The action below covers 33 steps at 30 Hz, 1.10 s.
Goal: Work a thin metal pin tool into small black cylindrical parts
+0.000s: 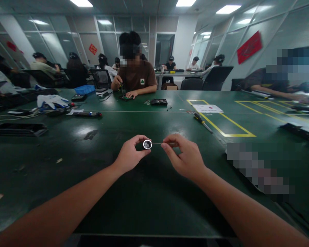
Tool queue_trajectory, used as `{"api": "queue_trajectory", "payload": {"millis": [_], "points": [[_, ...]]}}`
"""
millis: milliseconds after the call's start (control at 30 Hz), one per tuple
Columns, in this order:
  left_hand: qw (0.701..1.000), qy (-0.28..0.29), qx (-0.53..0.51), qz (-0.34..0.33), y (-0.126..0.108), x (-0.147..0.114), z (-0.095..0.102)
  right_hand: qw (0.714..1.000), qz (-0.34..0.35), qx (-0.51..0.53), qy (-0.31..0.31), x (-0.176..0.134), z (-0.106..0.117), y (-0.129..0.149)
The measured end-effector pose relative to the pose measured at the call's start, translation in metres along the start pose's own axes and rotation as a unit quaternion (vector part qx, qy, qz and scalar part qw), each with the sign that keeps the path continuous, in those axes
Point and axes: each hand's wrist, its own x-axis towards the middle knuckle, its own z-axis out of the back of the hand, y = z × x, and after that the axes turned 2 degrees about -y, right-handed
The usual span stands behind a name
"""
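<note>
In the middle of the head view, my left hand (pixel 130 154) pinches a small round part (pixel 147 144), dark inside with a bright silver ring on its face. That ringed end is turned towards me. My right hand (pixel 186 156) is closed on a thin metal rod (pixel 157 143), perhaps the shaft of a small tool whose handle is hidden by my fingers. The rod points left, and its tip meets the right side of the round part; I cannot tell whether it enters it. Both hands are above the green table (pixel 105 195).
A yellow-black screwdriver (pixel 203 122) lies beyond my right hand, near a white sheet (pixel 208 108). A black module (pixel 159 102), white gloves (pixel 51 102), a dark pen-like tool (pixel 87 114) and a blue bin (pixel 84 90) lie farther off. A co-worker (pixel 136 75) sits opposite.
</note>
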Motion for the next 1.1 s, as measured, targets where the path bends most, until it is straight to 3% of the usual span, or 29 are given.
{"api": "queue_trajectory", "payload": {"millis": [333, 567, 733, 933, 1100], "points": [[0.999, -0.003, 0.033, -0.022, -0.0028, 0.0, 0.0024, 0.998, -0.035, 0.038, 0.036, -0.0011, -0.0019, 0.0034], [0.997, -0.028, 0.065, -0.021, -0.0032, 0.0003, 0.0034, 0.995, -0.052, 0.081, 0.003, -0.0041, -0.0046, 0.0024], [0.996, -0.037, 0.079, -0.014, -0.0059, 0.0001, 0.0039, 0.998, -0.029, 0.043, -0.027, -0.0047, -0.0003, 0.0023], [0.995, -0.038, 0.092, -0.03, -0.0056, -0.0002, 0.0036, 1.0, 0.012, 0.027, 0.007, -0.0041, 0.0005, 0.0035], [0.994, -0.027, 0.099, -0.041, -0.0041, -0.0011, 0.0035, 0.999, 0.007, 0.036, 0.026, -0.005, -0.0022, 0.003]]}}
